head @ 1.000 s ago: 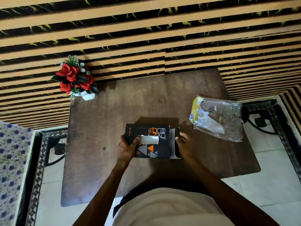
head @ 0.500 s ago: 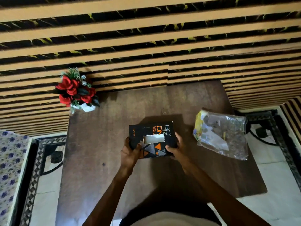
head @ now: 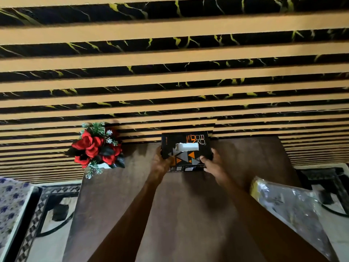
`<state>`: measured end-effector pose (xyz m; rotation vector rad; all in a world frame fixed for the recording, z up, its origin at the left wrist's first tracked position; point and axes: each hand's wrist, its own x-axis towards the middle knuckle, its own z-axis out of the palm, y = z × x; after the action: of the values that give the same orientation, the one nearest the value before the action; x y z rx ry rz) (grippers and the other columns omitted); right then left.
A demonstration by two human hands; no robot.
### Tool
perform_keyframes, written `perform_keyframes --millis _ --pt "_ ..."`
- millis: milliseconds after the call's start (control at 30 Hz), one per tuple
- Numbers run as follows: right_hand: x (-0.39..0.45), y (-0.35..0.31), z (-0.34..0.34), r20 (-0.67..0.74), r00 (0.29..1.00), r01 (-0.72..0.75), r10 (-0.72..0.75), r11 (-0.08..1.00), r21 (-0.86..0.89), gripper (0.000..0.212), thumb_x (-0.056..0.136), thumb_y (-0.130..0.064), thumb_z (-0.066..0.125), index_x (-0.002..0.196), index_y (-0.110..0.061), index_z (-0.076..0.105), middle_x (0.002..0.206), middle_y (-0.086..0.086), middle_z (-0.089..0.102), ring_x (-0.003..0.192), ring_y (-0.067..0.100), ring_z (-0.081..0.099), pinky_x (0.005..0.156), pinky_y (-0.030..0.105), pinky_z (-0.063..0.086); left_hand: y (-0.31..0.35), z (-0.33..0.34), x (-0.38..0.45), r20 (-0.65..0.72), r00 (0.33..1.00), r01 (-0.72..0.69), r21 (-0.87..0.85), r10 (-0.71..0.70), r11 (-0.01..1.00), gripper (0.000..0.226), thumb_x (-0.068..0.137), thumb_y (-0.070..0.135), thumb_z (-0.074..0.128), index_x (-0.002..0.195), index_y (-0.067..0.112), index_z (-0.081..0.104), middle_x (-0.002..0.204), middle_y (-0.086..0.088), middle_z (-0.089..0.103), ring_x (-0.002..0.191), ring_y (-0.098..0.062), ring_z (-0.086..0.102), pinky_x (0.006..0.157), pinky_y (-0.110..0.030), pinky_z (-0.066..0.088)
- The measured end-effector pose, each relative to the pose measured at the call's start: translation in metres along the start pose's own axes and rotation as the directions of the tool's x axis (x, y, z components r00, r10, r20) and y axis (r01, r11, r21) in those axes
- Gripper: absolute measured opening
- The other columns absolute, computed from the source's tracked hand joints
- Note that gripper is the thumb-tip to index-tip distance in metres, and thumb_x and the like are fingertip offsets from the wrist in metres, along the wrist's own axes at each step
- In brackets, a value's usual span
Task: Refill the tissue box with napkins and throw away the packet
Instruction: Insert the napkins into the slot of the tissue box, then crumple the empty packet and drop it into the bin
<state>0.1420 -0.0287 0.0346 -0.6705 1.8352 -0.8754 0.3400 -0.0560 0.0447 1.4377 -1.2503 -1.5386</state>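
Observation:
The black tissue box (head: pixel 186 143), printed with orange and grey triangles, is at the far edge of the dark wooden table (head: pixel 132 195), close to the striped wall. A white napkin (head: pixel 187 147) pokes out of its top slot. My left hand (head: pixel 160 164) grips the box's left end and my right hand (head: pixel 214 165) grips its right end. The clear crumpled plastic packet (head: pixel 294 210), with a yellow edge, lies on the table's right side, apart from both hands.
A pot of red artificial roses (head: pixel 96 148) stands at the table's far left corner. A wall of black and tan stripes (head: pixel 170 72) rises right behind the table. A patterned floor and a floral cushion (head: pixel 11 201) are at the left.
Both hands closed on the box and carried it from the table's near middle to the far edge by the wall. The packet stayed put; the camera tilted up.

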Motion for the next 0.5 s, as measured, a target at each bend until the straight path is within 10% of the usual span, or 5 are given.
perform_keyframes --millis 200,333,433,500 --pt "0.002 -0.004 0.000 -0.006 1.000 -0.018 0.018 0.999 -0.033 0.062 0.091 -0.019 0.063 0.145 -0.018 0.033 0.121 0.000 0.050 0.113 0.026 0.055 0.093 0.048 0.053 -0.004 0.000 0.004 -0.022 1.000 0.004 0.082 -0.002 0.997 0.048 0.088 0.001 0.062 0.129 0.015 0.043 0.119 -0.013 0.056 0.092 -0.016 0.068 0.071 -0.028 0.061" --pt "-0.012 0.004 -0.016 -0.106 0.994 0.008 -0.022 0.991 -0.136 0.054 0.090 -0.022 0.063 0.138 -0.011 0.041 0.127 0.009 0.060 0.116 0.027 0.059 0.094 0.039 0.051 0.010 0.020 -0.006 -0.356 0.926 0.081 0.519 0.129 0.851 0.063 0.083 0.028 0.068 0.134 0.010 0.038 0.136 -0.018 0.044 0.118 -0.033 0.051 0.096 -0.049 0.049" --pt "-0.048 0.023 -0.054 -0.114 0.991 0.040 -0.064 0.979 -0.200 0.038 0.087 -0.018 0.064 0.124 -0.010 0.057 0.114 0.008 0.065 0.106 0.024 0.062 0.092 0.034 0.050 0.028 0.063 -0.049 -0.258 0.905 -0.095 0.652 0.338 0.752 0.037 0.088 0.022 0.060 0.123 0.012 0.053 0.125 -0.008 0.054 0.105 -0.022 0.056 0.088 -0.026 0.047" --pt "-0.079 0.050 -0.082 -0.129 0.989 0.037 -0.072 0.966 -0.257 0.030 0.085 -0.018 0.065 0.114 -0.010 0.065 0.105 0.005 0.067 0.099 0.022 0.064 0.089 0.033 0.050 0.019 0.097 -0.072 -0.031 0.977 -0.163 0.522 0.210 0.837 0.027 0.087 0.010 0.059 0.114 0.010 0.060 0.107 -0.006 0.063 0.095 -0.022 0.063 0.075 -0.010 0.045"
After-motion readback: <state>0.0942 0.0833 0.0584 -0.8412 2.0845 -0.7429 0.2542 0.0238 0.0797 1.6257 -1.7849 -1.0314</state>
